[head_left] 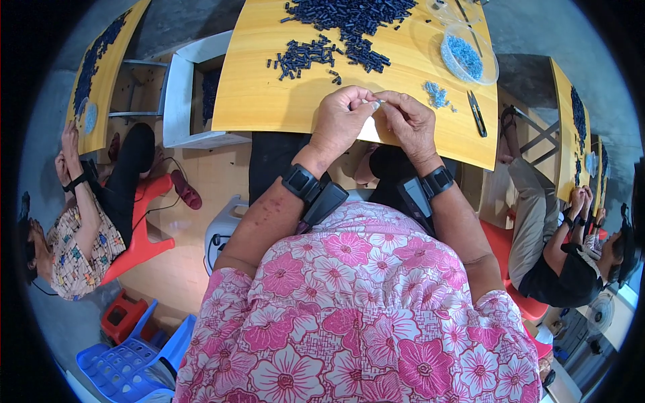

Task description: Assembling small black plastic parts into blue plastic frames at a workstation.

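Observation:
My left hand point(342, 121) and my right hand point(411, 125) meet over the near edge of the yellow table point(275, 101). Thumbs and forefingers of both are pinched together around something tiny and pale, too small to name. Beyond them lies a large heap of small dark blue cylindrical pieces point(342, 20), with a smaller group point(302, 57) nearer to me. To the right of my right hand is a little scatter of light blue translucent bits point(437, 94). A pair of black thread snips point(476, 114) lies further right.
A round clear tub point(494, 67) of light blue bits stands at the far right of the table. Left of the table sits an open white box point(176, 101). People work at tables on both sides. A blue plastic chair point(127, 363) stands at lower left.

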A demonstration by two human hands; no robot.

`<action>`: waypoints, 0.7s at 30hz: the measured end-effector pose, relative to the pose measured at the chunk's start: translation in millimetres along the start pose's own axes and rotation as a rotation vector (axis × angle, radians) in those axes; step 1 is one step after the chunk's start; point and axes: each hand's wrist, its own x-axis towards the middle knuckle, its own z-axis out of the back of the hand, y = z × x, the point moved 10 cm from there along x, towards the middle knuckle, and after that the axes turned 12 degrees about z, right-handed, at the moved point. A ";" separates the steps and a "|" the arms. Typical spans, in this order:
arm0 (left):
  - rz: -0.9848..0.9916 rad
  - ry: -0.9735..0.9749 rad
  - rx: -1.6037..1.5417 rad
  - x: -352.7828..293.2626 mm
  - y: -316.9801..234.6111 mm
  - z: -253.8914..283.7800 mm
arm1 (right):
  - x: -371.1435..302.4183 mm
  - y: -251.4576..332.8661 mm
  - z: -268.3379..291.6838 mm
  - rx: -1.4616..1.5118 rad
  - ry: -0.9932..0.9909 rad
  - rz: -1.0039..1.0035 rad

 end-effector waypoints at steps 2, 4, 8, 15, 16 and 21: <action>-0.001 0.003 -0.007 2.0 3.6 0.1 | 1.3 3.8 -0.9 -0.045 0.013 0.020; -0.002 0.010 -0.013 2.5 4.4 -0.4 | 0.1 1.8 -0.4 -0.046 0.003 -0.013; -0.003 0.004 -0.003 3.2 5.4 -1.1 | -2.7 -5.8 0.1 0.050 -0.022 -0.074; 0.019 0.053 0.008 0.3 4.7 -2.8 | -4.7 -9.7 1.3 0.105 -0.047 -0.080; 0.020 0.052 0.008 0.3 5.1 -2.2 | -4.7 -9.8 1.7 0.090 -0.049 -0.082; 0.006 0.048 0.038 1.0 3.9 -3.1 | -2.4 -4.9 4.4 0.026 -0.080 -0.002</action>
